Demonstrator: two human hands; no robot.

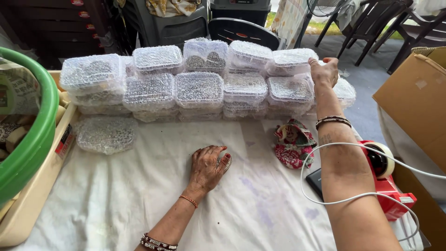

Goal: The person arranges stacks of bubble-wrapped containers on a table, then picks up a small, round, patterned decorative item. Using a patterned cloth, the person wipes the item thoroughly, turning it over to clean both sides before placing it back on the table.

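Note:
My left hand [207, 165] rests flat, palm down, on the white cloth [139, 195] in the middle of the table, holding nothing. My right hand [324, 72] reaches forward and touches the right end of a stack of clear plastic containers [200, 88] wrapped in bubble wrap. Its fingers lie on the top right container [293, 60]. The containers stand in rows, two or three high, across the back of the table. One more wrapped container [106, 135] lies apart at the front left.
A green basin [35, 135] sits in a beige tray [32, 195] at left. A red patterned fabric pouch [293, 144], a red tape dispenser [388, 181], a white cable [367, 195] and a dark phone [318, 181] lie at right. A cardboard box [416, 97] stands far right.

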